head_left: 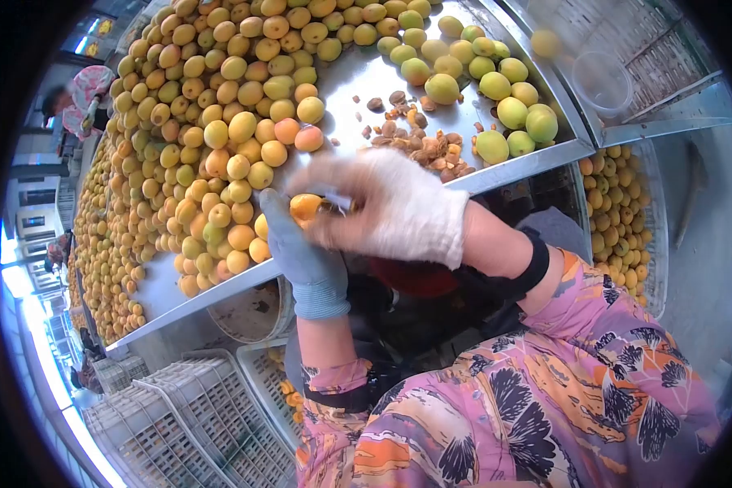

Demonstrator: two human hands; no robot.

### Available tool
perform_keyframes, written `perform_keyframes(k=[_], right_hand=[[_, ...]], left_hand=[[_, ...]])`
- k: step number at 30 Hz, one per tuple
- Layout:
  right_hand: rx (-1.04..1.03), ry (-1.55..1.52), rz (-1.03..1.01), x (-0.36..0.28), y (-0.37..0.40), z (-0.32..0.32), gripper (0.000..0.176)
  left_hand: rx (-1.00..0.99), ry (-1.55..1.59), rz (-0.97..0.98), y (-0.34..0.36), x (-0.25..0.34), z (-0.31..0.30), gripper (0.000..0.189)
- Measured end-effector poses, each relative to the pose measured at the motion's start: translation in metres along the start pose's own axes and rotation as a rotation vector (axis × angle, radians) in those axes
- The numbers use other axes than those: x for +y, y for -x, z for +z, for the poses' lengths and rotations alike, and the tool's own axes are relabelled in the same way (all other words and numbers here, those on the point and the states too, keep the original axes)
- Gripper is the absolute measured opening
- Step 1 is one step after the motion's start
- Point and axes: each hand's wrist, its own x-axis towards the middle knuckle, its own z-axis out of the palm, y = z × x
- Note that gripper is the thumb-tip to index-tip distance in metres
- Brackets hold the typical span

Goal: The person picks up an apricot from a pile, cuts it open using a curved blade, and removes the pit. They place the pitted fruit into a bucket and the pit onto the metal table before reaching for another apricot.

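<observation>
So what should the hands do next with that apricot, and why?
Probably split the apricot and drop its stone onto the heap of stones on the metal table. The left hand grips the fruit, the blurred right hand is right on it, and that heap lies just beyond.

steel table (358, 81) w/ crates (203, 415) below

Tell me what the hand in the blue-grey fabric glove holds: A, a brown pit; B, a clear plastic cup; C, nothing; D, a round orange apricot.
D: the left hand in the blue-grey glove cups a round orange apricot, with the blurred white-gloved right hand against it.
</observation>
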Motion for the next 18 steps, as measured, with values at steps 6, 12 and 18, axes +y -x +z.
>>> perform_keyframes(k=[6,12,18], right_hand=[[0.049,-0.056,0.008,-0.001,0.001,0.004,0.008],[-0.108,0.323,0.345,0.007,-0.006,-0.026,0.024],[-0.082,0.492,0.301,0.014,-0.004,-0.034,0.031]], left_hand=[[-0.029,0.112,0.025,0.003,0.0,-0.009,0.039],[-0.028,0.523,-0.532,-0.015,-0.004,-0.078,0.028],[-0.915,-1.132,-0.497,0.009,-0.052,-0.188,0.043]])
